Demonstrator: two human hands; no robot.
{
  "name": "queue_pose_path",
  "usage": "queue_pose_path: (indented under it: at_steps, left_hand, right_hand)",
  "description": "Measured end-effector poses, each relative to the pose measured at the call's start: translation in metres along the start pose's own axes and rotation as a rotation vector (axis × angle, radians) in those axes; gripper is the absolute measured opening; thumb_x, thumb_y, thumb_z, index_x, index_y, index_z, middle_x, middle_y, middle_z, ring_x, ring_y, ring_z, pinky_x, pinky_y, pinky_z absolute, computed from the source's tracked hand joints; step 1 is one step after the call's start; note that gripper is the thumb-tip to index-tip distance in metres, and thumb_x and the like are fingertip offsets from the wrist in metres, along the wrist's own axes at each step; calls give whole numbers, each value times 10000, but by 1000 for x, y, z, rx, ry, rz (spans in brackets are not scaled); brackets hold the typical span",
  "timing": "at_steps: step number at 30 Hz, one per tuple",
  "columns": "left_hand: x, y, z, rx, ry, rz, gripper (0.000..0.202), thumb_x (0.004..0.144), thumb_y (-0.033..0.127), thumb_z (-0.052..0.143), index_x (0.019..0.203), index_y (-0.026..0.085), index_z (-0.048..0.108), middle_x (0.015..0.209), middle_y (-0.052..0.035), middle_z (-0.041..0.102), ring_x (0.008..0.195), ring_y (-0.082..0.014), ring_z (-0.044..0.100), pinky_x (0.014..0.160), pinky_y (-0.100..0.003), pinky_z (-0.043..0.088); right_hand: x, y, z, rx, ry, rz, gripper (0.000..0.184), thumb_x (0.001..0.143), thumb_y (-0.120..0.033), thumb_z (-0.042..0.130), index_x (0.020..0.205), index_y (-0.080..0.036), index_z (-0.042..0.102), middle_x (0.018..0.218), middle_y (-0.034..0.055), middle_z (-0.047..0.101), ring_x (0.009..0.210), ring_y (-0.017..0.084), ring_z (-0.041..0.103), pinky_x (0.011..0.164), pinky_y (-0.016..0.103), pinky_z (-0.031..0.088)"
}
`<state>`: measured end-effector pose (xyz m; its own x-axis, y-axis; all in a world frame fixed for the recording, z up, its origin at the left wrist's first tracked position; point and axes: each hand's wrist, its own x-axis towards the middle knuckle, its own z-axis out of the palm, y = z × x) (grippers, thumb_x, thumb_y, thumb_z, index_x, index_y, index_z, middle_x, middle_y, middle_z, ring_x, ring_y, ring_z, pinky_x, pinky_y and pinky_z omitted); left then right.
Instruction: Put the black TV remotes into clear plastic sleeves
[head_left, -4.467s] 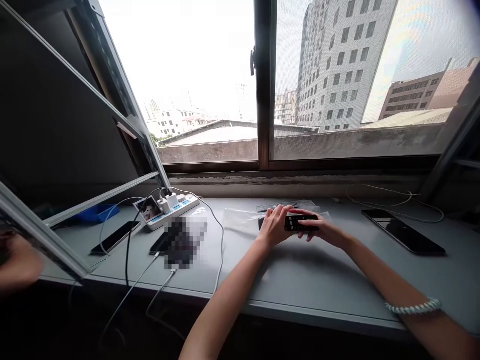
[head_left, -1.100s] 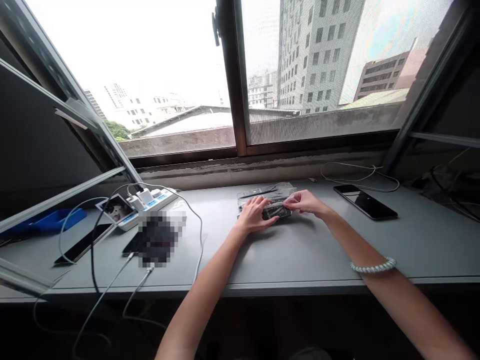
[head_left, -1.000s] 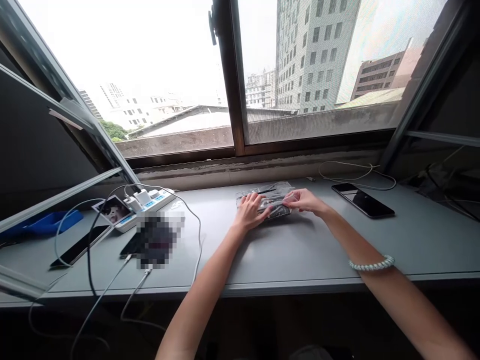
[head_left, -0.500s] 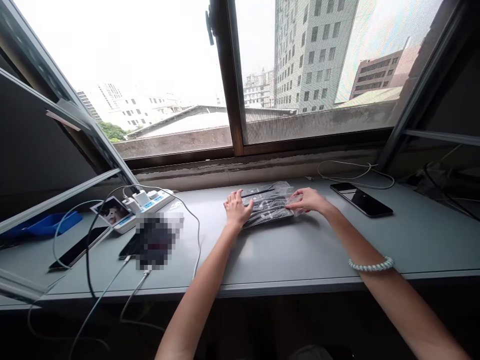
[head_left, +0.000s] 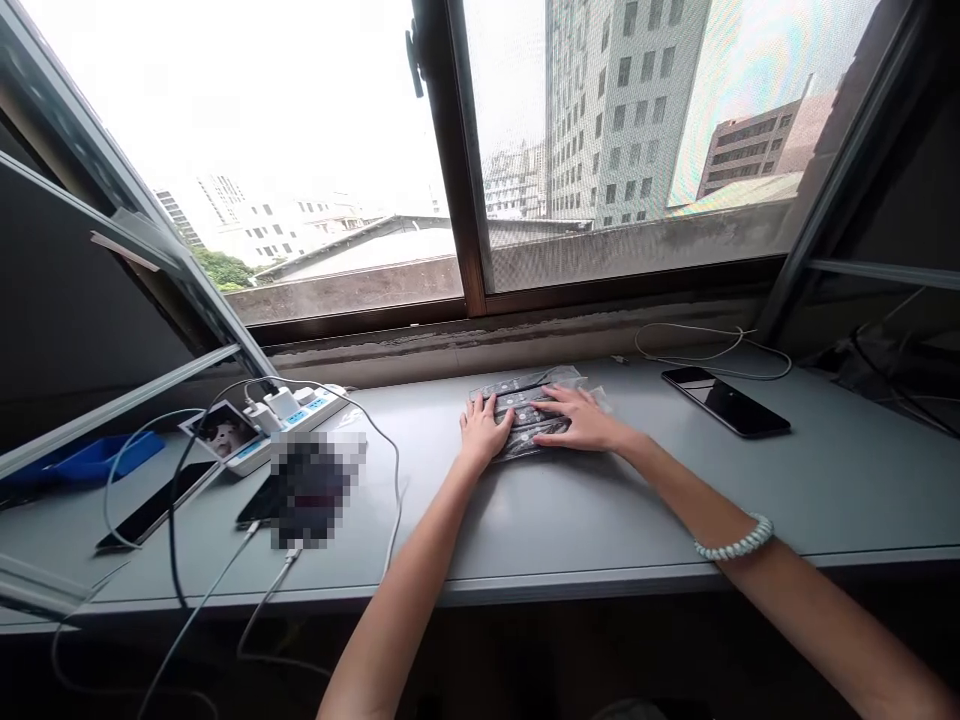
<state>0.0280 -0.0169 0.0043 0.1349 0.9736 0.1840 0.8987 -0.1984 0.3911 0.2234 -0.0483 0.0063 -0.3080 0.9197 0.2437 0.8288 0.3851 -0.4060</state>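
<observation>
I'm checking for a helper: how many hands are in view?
2. The left hand lies on the left part of a plastic-wrapped dark pack; the right hand lies on its right part. No other hand shows.

The window (head_left: 459, 170) glares white; deep shadow under the desk (head_left: 600, 530).

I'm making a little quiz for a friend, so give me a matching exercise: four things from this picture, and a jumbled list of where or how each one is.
Things
1. coiled band
2. power strip
3. clear plastic package
4. blue tray

Places or states
A. beneath the left hand and right hand
B. at the picture's far left
C. around the right forearm
D. holding white plugs

Pairs: 1-C, 2-D, 3-A, 4-B.
</observation>
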Motion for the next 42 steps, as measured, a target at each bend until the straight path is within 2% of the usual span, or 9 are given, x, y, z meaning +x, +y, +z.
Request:
queue_pose_path:
  at_steps: [5, 11, 15, 21, 24, 29, 34, 37, 42]
  left_hand:
    - [4, -4, -2, 1, -38, 30, 553, 875, 488, 377, 1346, 202, 419, 1483, -110, 280, 1385, -287, 177, 1100, -459, 212]
    - [11, -11, 0, -11, -49, 78, 502, 888, 467, 362, 1324, 234, 448, 1475, -84, 305, 1379, -269, 207, 1097, -458, 222]
    - [17, -16, 1, -48, 7, 78, 461, 907, 437, 322, 1291, 235, 477, 1445, -70, 368, 1364, -248, 258, 1094, -464, 226]
    - [20, -32, -4, -90, 237, -135, 455, 893, 292, 321, 1326, 191, 418, 1423, -110, 395, 1369, -271, 242, 1099, -499, 194]
    - [17, -33, -5, -60, 249, -184, 491, 864, 204, 318, 1347, 156, 385, 1427, -129, 384, 1376, -273, 222, 1106, -484, 185]
    - [10, -22, 1, -13, 215, -113, 489, 864, 202, 298, 1340, 145, 396, 1426, -132, 384, 1373, -270, 229, 1113, -465, 179]
    - [9, -15, 3, -50, 208, -113, 475, 881, 246, 301, 1328, 127, 407, 1427, -137, 379, 1370, -267, 237, 1113, -430, 186]
    - [11, -14, -6, -125, 263, -138, 441, 890, 271, 309, 1295, 152, 436, 1376, -118, 449, 1331, -248, 317, 1095, -413, 223]
    - [14, -19, -26, -219, 355, -237, 394, 874, 217, 321, 1238, 204, 471, 1287, -96, 517, 1229, -227, 423, 1050, -399, 280]
  right_hand:
    - [-1, -5, 9, -17, -110, 52, 870, 689, -771, 434, 1412, -294, 353, 1509, 66, 221, 1390, 281, 139, 1108, 501, 71]
    - [2, -8, 14, -54, -94, 83, 848, 716, -768, 391, 1420, -298, 337, 1517, 58, 204, 1386, 295, 144, 1110, 486, 95]
    - [4, -5, 15, -48, -83, 69, 814, 728, -752, 394, 1407, -304, 358, 1504, 65, 242, 1374, 295, 188, 1106, 484, 114]
    - [4, 4, 7, 5, 94, 109, 628, 819, -646, 363, 1303, -267, 495, 1406, 68, 417, 1302, 270, 340, 1079, 447, 207]
    - [5, 8, 1, 46, 252, 159, 522, 856, -559, 365, 1215, -233, 559, 1316, 77, 509, 1248, 256, 405, 1057, 431, 235]
    - [6, 14, -4, 114, 445, 280, 424, 847, -471, 412, 1126, -211, 597, 1211, 90, 573, 1153, 262, 468, 988, 418, 313]
    - [6, 22, -9, 146, 535, 370, 372, 822, -428, 439, 1042, -196, 630, 1121, 104, 607, 1093, 250, 505, 924, 381, 369]
    - [4, 22, -18, 163, 558, 424, 318, 804, -417, 460, 933, -204, 659, 984, 82, 660, 918, 217, 582, 768, 321, 426]
    - [-3, 11, -31, 77, 470, 513, 375, 795, -500, 448, 619, -227, 637, 644, 30, 668, 680, 194, 592, 572, 278, 349]
